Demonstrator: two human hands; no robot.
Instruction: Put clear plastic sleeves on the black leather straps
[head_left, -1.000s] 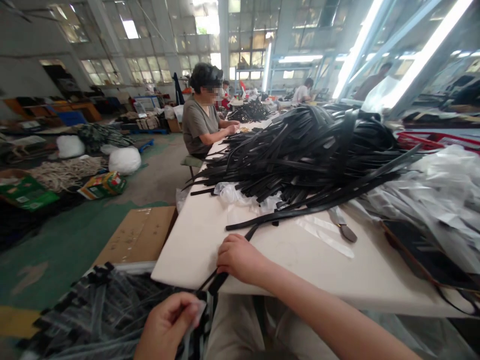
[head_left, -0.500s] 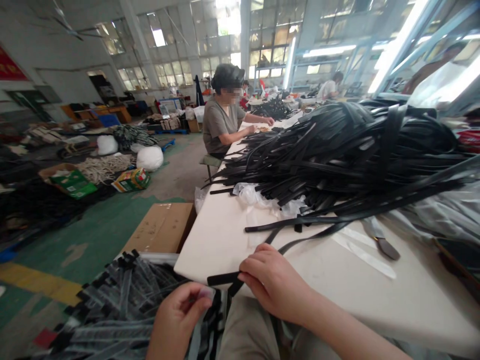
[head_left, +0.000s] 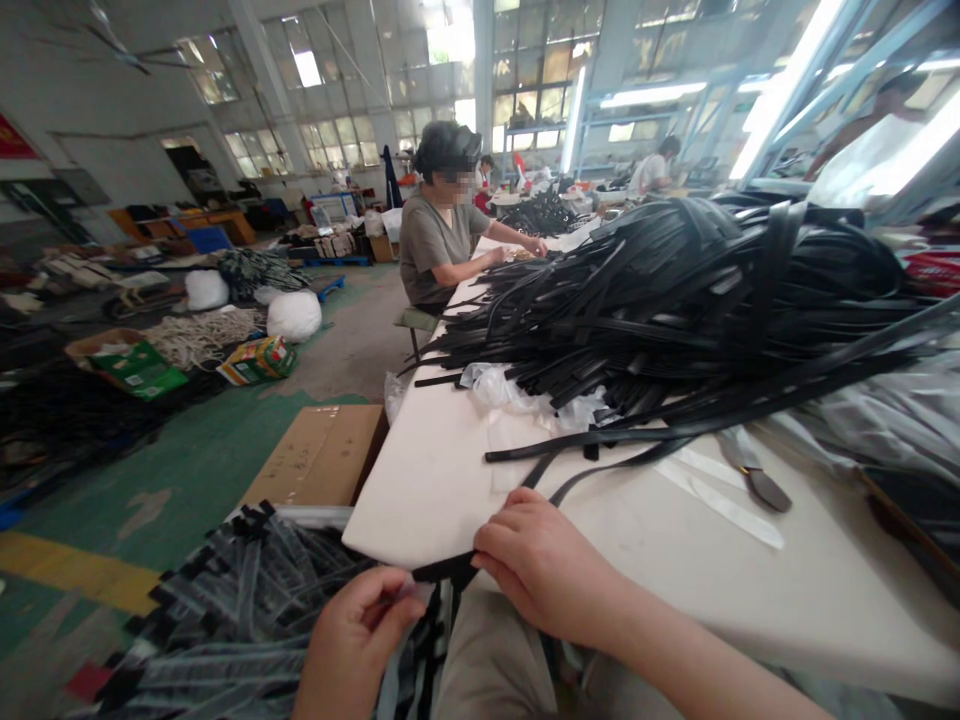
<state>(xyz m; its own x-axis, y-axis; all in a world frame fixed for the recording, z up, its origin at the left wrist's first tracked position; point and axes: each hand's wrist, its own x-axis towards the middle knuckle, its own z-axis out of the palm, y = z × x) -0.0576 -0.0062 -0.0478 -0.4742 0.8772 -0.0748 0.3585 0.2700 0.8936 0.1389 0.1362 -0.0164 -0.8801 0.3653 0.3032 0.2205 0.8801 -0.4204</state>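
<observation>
In the head view, the left hand [head_left: 352, 640] is at the lower middle, and its thumb and forefinger are pressed together on a small piece of clear film [head_left: 422, 591]. The right hand [head_left: 536, 560] is a little higher and to the right, over the near edge of the table [head_left: 420, 490]. Its fingers are bent and clamped on a black strap [head_left: 444, 569].

The strap is between the two hands: one part of it reaches from the right fingertips toward the left ones. Whether this end touches the film or goes inside it, I cannot tell. Another dark length hangs just below the right fingertips, but it is too hidden to say if it is the same strap.

Beyond the right fingers, a big pile [head_left: 645, 300] of black straps covers much of the table, with crumpled plastic [head_left: 499, 388] at its near side. To the right of the fingers lie a white strip [head_left: 724, 510] and a brown tab [head_left: 769, 490]. To the left of the left fingers, and lower than the table, are many film-wrapped straps [head_left: 232, 610], with a carton [head_left: 319, 455] behind them. Far beyond the fingers, a co-worker [head_left: 435, 240] sits at the table's left side.
</observation>
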